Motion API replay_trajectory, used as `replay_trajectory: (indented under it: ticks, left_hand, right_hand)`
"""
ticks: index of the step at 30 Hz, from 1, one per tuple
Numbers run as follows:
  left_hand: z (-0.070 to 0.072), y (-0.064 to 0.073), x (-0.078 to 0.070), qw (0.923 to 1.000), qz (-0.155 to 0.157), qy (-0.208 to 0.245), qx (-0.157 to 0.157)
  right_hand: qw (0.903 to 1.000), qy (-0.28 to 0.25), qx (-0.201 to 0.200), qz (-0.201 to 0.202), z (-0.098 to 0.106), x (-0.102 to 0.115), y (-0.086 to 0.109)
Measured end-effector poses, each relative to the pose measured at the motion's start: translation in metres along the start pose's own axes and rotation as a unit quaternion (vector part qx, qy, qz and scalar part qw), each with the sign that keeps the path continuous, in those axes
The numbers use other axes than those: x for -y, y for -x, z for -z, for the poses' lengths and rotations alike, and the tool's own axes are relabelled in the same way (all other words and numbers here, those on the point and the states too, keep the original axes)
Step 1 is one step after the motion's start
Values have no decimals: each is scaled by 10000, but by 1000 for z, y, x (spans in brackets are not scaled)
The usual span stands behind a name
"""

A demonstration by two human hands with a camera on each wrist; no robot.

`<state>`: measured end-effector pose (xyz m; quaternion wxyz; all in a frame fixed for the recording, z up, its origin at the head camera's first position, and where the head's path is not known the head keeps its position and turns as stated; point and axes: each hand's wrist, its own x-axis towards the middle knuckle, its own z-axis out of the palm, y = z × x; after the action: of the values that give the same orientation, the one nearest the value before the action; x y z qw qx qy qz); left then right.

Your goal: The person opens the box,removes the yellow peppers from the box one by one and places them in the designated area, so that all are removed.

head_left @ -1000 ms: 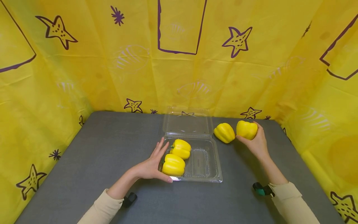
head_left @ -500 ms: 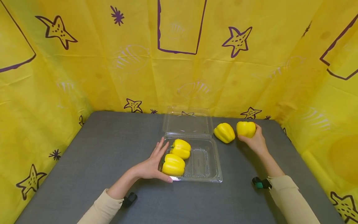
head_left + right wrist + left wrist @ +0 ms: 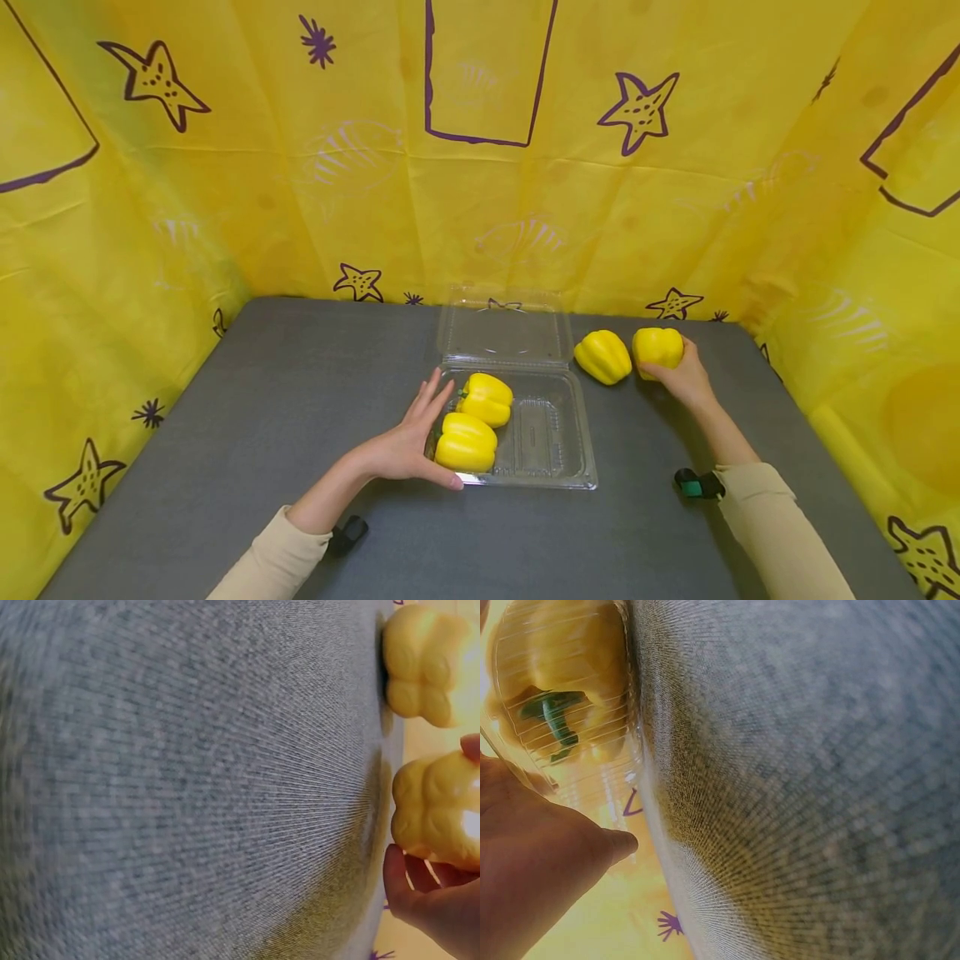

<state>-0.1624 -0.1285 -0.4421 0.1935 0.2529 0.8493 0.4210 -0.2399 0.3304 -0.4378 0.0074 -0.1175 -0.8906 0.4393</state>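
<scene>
My right hand [image 3: 688, 382] grips a yellow bell pepper [image 3: 657, 347] near the table's back right; its fingers and thumb lie around the pepper's sides in the right wrist view. Just left of it lies another yellow bell pepper [image 3: 602, 357], a small gap between the two. A clear plastic clamshell container [image 3: 584, 442] stands with its lid folded back. Two yellow bell peppers, a rear one [image 3: 486, 399] and a front one [image 3: 466, 443], lie in its left half. My left hand [image 3: 401, 442], fingers spread and fairly straight, rests against the container's left side, thumb at the front rim.
The clear lid [image 3: 504, 329] reaches back towards the rear edge of the dark grey table [image 3: 315, 375]. Yellow patterned cloth [image 3: 360, 208] hangs behind the table and along both sides. Each wrist wears a dark strap-mounted device.
My right hand has moved slightly left with its bell pepper, which now sits a little lower and nearer the table. The left hand and the container have stayed put.
</scene>
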Motion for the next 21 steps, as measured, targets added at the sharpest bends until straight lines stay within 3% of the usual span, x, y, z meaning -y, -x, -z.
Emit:
replay_trajectory:
  ticks: [8, 21]
  left_hand:
    - [0, 1, 0, 10000, -8, 8, 12]
    - [1, 1, -1, 10000, 37, 24, 26]
  right_hand:
    - [9994, -281, 135, -119, -4, -1, -1]
    - [9995, -55, 313, -5, -6, -1, -1]
